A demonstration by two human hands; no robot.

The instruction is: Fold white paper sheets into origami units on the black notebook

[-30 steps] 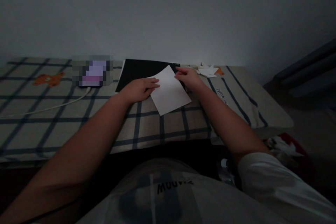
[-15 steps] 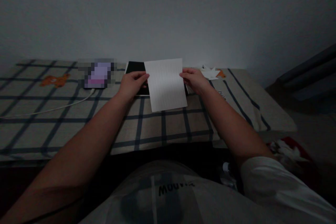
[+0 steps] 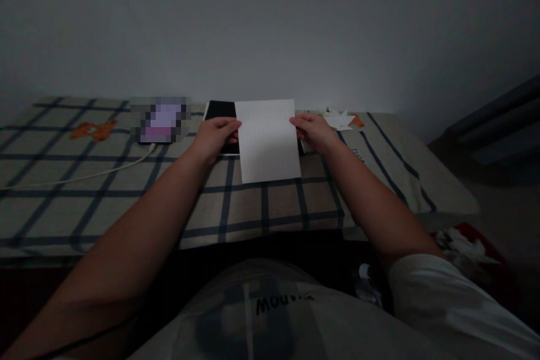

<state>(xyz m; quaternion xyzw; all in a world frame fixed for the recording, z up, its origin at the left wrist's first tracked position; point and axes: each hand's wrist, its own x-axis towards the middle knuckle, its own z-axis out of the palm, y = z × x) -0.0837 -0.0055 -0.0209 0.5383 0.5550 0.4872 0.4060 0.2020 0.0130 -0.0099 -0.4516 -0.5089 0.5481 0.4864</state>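
Note:
A white sheet of lined paper [image 3: 269,143] is held up between my two hands over the table. My left hand [image 3: 216,134] pinches its left edge between thumb and fingers. On the opposite edge, my right hand [image 3: 314,129] grips the paper the same way. Behind the sheet lies a flat black item with a pale border [image 3: 220,109], mostly covered by the paper and my left hand, so its kind is unclear. Just beyond my right hand sit folded white paper pieces with pointed ends [image 3: 337,119].
A checked cloth [image 3: 248,211] covers the table against the wall. To the left lies a blurred-out phone [image 3: 162,122] with a white charging cable [image 3: 122,169]. A plastic bottle [image 3: 366,281] stands below the table edge, and a red container [image 3: 475,236] holds crumpled white paper at the lower right.
The sheet has straightened slightly, its lower edge now a little lower in view. Both hands keep their hold on its edges. The whole view has shifted slightly.

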